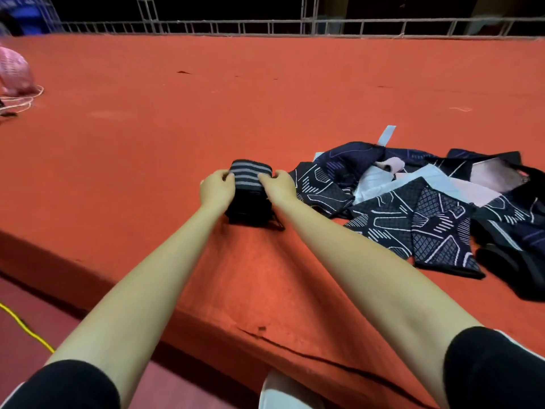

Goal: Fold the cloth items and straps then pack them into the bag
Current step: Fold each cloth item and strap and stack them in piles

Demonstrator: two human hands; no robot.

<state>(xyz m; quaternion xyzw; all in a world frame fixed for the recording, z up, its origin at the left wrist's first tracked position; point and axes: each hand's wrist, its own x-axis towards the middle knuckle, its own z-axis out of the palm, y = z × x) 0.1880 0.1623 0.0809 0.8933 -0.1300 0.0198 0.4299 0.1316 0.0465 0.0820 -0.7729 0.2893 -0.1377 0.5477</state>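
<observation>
A black strap with grey stripes is folded into a thick bundle on the red-carpeted platform. My left hand pinches its left side and my right hand pinches its right side, both near the bundle's top. A loose black end trails out at its lower right. To the right lies a heap of dark navy cloth pieces with white line patterns and pale linings, spread flat and overlapping. A black item lies at the heap's far right; I cannot tell if it is the bag.
A pink mesh sack with white cord lies at the far left of the platform. A metal rail runs along the platform's far edge. The near edge drops to a darker red floor with a yellow cable.
</observation>
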